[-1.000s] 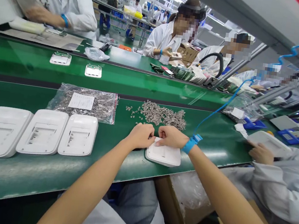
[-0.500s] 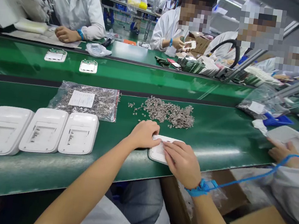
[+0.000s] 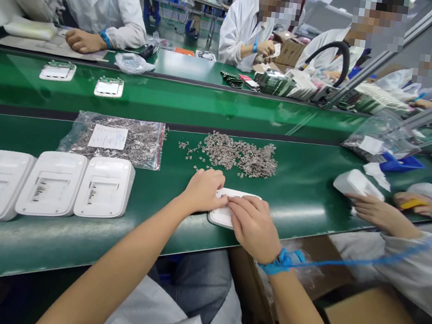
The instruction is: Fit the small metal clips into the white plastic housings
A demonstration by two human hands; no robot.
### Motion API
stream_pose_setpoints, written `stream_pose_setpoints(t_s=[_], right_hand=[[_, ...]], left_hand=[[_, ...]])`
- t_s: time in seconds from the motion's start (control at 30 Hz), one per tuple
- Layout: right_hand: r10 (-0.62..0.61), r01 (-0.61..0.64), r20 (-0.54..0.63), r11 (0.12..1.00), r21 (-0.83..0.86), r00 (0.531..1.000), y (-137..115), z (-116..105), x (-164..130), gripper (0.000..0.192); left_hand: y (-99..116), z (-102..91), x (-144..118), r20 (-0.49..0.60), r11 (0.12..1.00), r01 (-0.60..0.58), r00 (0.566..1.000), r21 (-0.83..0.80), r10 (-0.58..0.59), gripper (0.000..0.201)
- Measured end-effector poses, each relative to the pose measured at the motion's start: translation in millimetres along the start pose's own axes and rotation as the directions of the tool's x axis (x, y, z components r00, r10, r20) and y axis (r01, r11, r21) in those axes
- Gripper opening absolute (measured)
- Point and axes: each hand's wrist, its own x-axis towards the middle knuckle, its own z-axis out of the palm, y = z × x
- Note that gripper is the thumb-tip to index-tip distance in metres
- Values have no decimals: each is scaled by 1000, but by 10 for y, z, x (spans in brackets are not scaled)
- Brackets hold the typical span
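Note:
A white plastic housing [image 3: 218, 216] lies on the green work surface in front of me, partly covered by both hands. My left hand [image 3: 204, 191] is closed on its far left edge, thumb reaching over the top. With fingertips pinched together, my right hand [image 3: 256, 225] presses at the housing's upper face, close to the left thumb. Whatever those fingertips hold is hidden. Just beyond is a loose pile of small metal clips [image 3: 237, 155]. A blue wrist strap [image 3: 282, 261] circles my right wrist.
Several similar white housings [image 3: 101, 209] stand in a row at left. Behind them lies a clear bag of metal parts [image 3: 140, 143]. Two circuit-board units [image 3: 109, 88] rest on the far green belt [image 3: 192, 102]. At right, a co-worker's hands [image 3: 381, 215] handle another housing and a yellow tool.
My hands stay at the same housing, the right fingertips slightly shifted against it. The units on the far belt have moved left. The co-worker at right now tilts a housing up.

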Motion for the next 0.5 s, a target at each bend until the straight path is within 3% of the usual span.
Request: stream_pose_setpoints(t_s=[0.17,0.33,0.4,0.5], right_hand=[[140,-110,-168,978,178,976,-78,0,-36,19],[326,-135,-281,834,536,903,-13,-76,-54,17],[377,-169,-352,850,498,857,160,-66,-83,14],[382,-331,-503,924,192,775,533,30,-156,10]], left_hand=[[48,25,-20,-50,991,-10,999,130,17,19],[115,-127,-254,-16,966,-21,1000,258,26,20],[176,-204,-519,-87,935,54,996,351,-25,19],[251,-300,-1010,-291,854,261,947,450,-137,18]])
